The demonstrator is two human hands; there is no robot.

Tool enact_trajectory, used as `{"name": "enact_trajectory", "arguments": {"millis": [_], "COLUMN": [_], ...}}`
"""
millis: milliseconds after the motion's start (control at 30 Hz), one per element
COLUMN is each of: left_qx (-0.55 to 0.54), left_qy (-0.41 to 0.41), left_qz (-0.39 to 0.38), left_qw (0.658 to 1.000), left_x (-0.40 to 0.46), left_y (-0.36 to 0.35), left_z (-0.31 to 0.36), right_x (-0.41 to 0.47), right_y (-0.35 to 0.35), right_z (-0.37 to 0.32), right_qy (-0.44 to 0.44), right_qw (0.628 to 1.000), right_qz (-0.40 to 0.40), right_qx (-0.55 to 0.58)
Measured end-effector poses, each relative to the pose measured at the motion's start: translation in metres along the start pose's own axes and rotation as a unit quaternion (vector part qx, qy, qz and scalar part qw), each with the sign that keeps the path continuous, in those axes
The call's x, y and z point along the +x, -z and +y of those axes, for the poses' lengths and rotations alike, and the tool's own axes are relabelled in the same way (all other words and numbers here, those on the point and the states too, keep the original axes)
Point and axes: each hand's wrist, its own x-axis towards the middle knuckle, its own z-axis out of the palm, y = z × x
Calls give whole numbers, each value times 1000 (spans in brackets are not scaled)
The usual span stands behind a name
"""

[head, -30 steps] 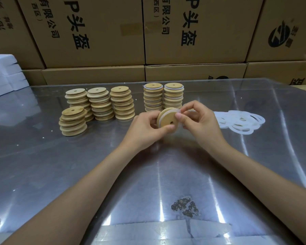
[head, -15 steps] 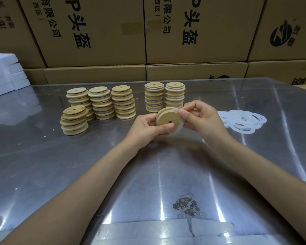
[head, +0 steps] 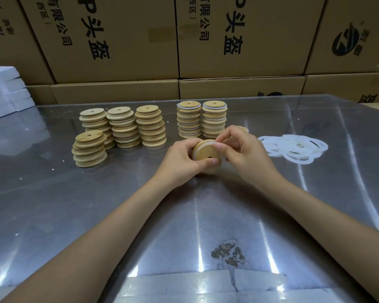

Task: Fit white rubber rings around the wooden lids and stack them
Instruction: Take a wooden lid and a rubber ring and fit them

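Observation:
A round wooden lid [head: 204,153] with a small hole is held tilted above the table, a white rubber ring [head: 198,149] round its edge. My left hand [head: 182,159] grips the lid from the left, thumb across its face. My right hand [head: 242,152] pinches the ring at the lid's upper right rim. Several stacks of bare lids [head: 118,127] stand at the left. Two stacks of ringed lids [head: 201,121] stand behind my hands. Loose white rings [head: 293,147] lie in a heap at the right.
The shiny metal table [head: 96,204] has a dark worn patch [head: 228,253] near me. Cardboard boxes [head: 239,40] wall the far edge. White foam blocks [head: 4,90] sit at the far left. Another lid [head: 242,129] lies partly hidden behind my right hand.
Both hands and the lid have dropped slightly toward the table. My right fingers have worked along the lid's rim, and the ring sits further round its edge.

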Motion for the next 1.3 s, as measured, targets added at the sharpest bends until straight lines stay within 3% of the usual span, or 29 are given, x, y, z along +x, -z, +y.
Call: {"name": "enact_trajectory", "arguments": {"millis": [233, 467, 933, 1300], "left_qx": [-75, -173, -191, -195], "left_qy": [31, 56, 57, 72], "left_qz": [-15, -11, 14, 45], "left_qw": [997, 983, 980, 977], "left_x": [4, 1, 2, 2], "left_y": [6, 3, 5, 6], "left_z": [-2, -1, 3, 1], "right_x": [4, 3, 2, 0], "right_y": [-2, 2, 3, 2], "right_z": [0, -2, 0, 4], "right_qy": [-118, -98, -194, -171], "right_qw": [980, 982, 961, 971], "right_qz": [-13, -14, -30, -25], "right_qx": [161, 159, 193, 164]}}
